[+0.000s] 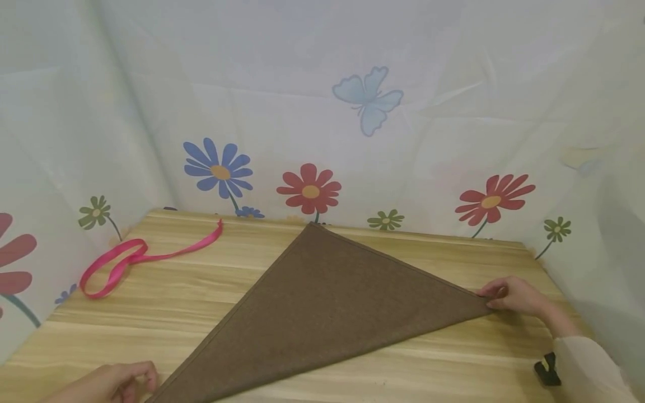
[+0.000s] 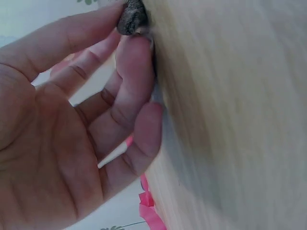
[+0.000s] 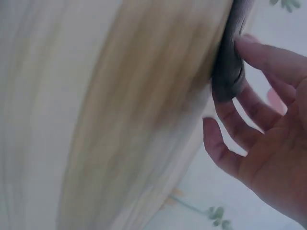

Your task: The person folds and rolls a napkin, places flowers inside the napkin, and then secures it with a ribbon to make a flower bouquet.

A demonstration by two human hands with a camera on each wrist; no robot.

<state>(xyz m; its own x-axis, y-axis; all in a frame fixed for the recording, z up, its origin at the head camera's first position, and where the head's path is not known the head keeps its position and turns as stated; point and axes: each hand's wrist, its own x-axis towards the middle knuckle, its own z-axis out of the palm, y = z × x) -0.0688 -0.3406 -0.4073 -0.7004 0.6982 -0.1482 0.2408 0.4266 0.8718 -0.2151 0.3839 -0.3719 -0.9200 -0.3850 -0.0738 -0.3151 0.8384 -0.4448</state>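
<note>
We list: left hand (image 1: 108, 383), pinching the near-left corner of a brown triangular cloth (image 1: 332, 302) spread across the desk (image 1: 428, 364); right hand (image 1: 520, 296), pinching its right corner; farther left, one looped pink ribbon (image 1: 137, 258); behind, one flower-printed sheet (image 1: 272, 112).

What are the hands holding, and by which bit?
A brown folded cloth: the left hand pinches its near-left corner, the right hand its right corner.

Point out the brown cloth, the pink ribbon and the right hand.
Brown cloth (image 1: 330, 310): head view, middle of its triangular face.
Pink ribbon (image 1: 138, 258): head view, where the loop meets the loose tail.
Right hand (image 1: 522, 296): head view, back of the hand.
</note>
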